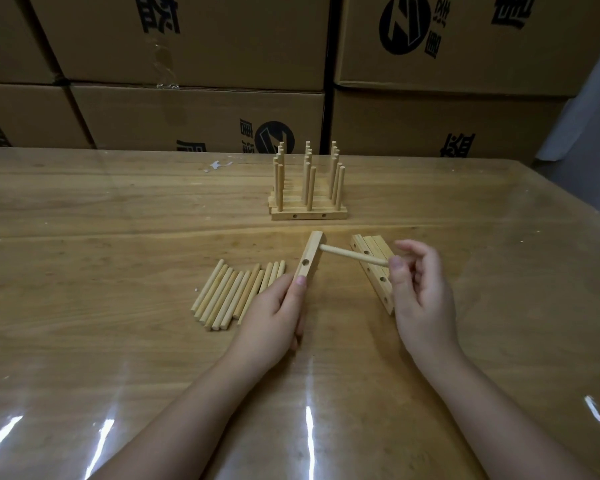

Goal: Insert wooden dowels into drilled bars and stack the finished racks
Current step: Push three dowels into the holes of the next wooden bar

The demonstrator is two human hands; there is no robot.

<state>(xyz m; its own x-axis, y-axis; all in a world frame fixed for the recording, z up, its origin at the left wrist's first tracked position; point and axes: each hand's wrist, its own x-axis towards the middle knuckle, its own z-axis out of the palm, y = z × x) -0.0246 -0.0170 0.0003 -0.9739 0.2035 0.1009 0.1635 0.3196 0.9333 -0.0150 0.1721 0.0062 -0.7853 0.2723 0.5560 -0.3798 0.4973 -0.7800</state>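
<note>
My left hand (274, 317) grips the near end of a drilled wooden bar (309, 258), tilted up off the table, with one empty hole showing. A dowel (352, 255) sticks out of the bar's far hole toward the right. My right hand (420, 292) pinches the dowel's free end between thumb and finger. Several loose dowels (236, 294) lie in a pile left of my left hand. Drilled bars (374, 268) lie side by side under my right hand. Finished racks (309, 188) with upright dowels stand stacked further back.
The wooden table (118, 254) is covered with a glossy clear sheet. Cardboard boxes (194, 81) are piled in a wall behind its far edge. A small white scrap (217, 165) lies near the back.
</note>
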